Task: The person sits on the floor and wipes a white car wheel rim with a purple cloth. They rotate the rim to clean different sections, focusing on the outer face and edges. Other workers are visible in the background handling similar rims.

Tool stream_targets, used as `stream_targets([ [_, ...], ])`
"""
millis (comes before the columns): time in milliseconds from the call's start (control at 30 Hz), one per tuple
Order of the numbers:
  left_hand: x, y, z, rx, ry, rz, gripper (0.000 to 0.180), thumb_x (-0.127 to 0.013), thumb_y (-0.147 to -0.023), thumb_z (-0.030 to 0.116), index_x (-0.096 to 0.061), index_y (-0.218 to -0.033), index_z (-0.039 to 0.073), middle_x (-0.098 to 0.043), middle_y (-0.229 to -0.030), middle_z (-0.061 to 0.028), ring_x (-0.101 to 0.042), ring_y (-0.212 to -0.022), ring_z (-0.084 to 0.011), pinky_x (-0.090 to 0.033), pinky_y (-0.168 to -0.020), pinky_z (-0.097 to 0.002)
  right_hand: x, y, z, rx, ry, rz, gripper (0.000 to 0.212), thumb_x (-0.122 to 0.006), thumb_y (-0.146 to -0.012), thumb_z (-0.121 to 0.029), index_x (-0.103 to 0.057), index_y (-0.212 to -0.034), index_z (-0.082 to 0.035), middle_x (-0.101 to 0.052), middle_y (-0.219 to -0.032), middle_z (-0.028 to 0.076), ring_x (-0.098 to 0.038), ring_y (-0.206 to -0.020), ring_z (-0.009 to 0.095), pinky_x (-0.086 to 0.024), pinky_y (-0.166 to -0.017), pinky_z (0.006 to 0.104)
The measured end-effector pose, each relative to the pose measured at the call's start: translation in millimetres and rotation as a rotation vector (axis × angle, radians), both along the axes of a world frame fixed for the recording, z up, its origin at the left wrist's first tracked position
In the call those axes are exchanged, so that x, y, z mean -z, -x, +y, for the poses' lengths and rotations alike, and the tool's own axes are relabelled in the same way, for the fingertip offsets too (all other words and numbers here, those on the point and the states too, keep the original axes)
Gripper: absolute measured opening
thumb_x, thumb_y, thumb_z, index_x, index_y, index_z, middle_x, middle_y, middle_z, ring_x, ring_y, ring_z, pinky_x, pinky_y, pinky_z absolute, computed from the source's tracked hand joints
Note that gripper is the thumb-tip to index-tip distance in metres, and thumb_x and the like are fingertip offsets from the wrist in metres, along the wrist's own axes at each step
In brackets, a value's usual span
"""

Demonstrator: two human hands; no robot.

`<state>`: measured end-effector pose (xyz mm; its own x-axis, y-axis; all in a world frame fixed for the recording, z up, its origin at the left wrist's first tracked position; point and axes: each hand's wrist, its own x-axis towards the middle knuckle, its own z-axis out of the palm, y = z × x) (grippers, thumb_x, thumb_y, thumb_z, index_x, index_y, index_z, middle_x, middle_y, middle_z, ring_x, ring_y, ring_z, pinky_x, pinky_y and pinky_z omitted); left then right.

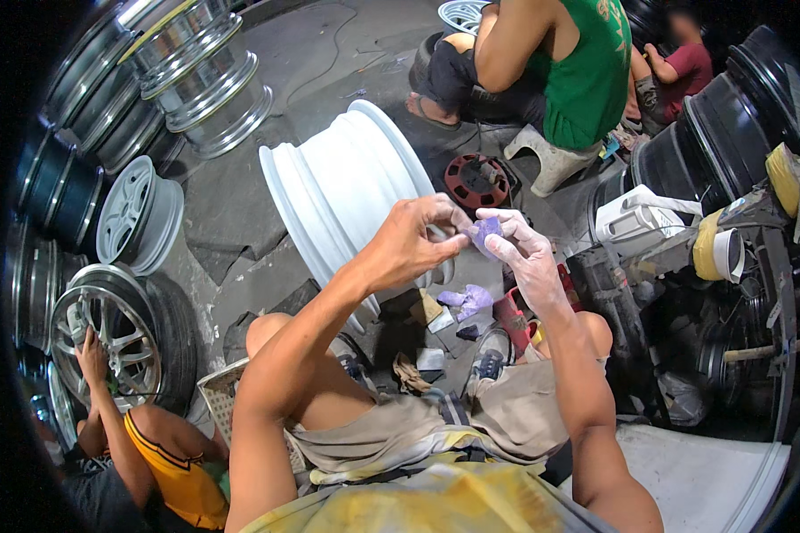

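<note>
A small folded piece of purple sandpaper (486,236) is held up between my two hands, over the gap between my knees. The thumb and fingers of my right hand (529,258), coated in white dust, pinch it from the right. My left hand (411,238) is closed at its left edge, thumb and forefinger meeting there. Just beyond my left hand a white wheel rim (342,173) lies on its side, its lower right part hidden by my hand and forearm. More crumpled purple sandpaper (468,302) lies on the floor below my hands.
Stacked chrome rims (209,89) and loose wheels (138,218) stand at the left. A person in green (587,80) sits ahead on a stool (551,160); another's hand (91,355) works a wheel at lower left. Dark rims (720,124) and a cluttered rack (649,218) line the right.
</note>
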<state>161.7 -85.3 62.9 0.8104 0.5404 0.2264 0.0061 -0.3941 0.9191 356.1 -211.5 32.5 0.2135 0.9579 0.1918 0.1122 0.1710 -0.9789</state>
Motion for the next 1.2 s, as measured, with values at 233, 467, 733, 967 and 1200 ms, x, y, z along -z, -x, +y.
stream_targets([
  [233, -21, -9, -13, 0.019, 0.085, 0.168, 0.024, -0.077, -0.092, 0.026, -0.076, -0.097, 0.002, -0.066, -0.075, -0.0016, -0.059, -0.066, -0.0078, -0.046, -0.058, -0.0266, -2, -4, -11, -0.088, 0.050, 0.020, 0.007, -0.068, -0.090, 0.002, -0.062, -0.088, -0.001, -0.058, -0.089, -0.002, -0.055, -0.088, 0.007, -0.047, -0.082, 0.0254],
  [467, 4, -9, -9, 0.136, 0.447, 0.090, 0.016, -0.076, -0.094, 0.017, -0.072, -0.095, 0.002, -0.069, -0.079, -0.0004, -0.060, -0.069, -0.0051, -0.047, -0.061, -0.0221, 0, 1, -11, -0.044, 0.030, -0.233, 0.018, -0.072, -0.085, -0.009, -0.057, -0.085, 0.000, -0.055, -0.082, 0.002, -0.052, -0.080, 0.008, -0.046, -0.075, 0.0267],
  [733, 11, -12, -10, 0.126, 0.462, -0.008, 0.012, -0.073, -0.095, 0.013, -0.071, -0.097, 0.001, -0.070, -0.084, -0.0034, -0.064, -0.073, -0.0092, -0.053, -0.068, -0.0253, 5, -1, -14, -0.106, 0.043, -0.042, 0.013, -0.073, -0.090, -0.008, -0.061, -0.087, -0.003, -0.057, -0.084, -0.005, -0.051, -0.076, 0.002, -0.044, -0.068, 0.0209],
  [967, 15, -11, -3, -0.012, 0.571, -0.136, 0.017, -0.071, -0.097, 0.015, -0.070, -0.103, -0.001, -0.072, -0.091, -0.0070, -0.071, -0.081, -0.0138, -0.059, -0.072, -0.0282, 1, -7, -11, -0.019, 0.058, -0.018, 0.006, -0.070, -0.093, -0.002, -0.065, -0.093, -0.005, -0.063, -0.087, -0.006, -0.056, -0.078, 0.002, -0.048, -0.072, 0.0210],
  [1200, 6, -3, -9, 0.101, 0.637, 0.010, 0.022, -0.070, -0.098, 0.020, -0.070, -0.104, 0.000, -0.072, -0.090, -0.0074, -0.071, -0.075, -0.0143, -0.059, -0.067, -0.0266, -2, -6, -12, -0.010, 0.024, 0.059, 0.006, -0.070, -0.093, 0.001, -0.067, -0.096, -0.003, -0.067, -0.091, -0.002, -0.060, -0.083, 0.004, -0.051, -0.077, 0.0227],
])
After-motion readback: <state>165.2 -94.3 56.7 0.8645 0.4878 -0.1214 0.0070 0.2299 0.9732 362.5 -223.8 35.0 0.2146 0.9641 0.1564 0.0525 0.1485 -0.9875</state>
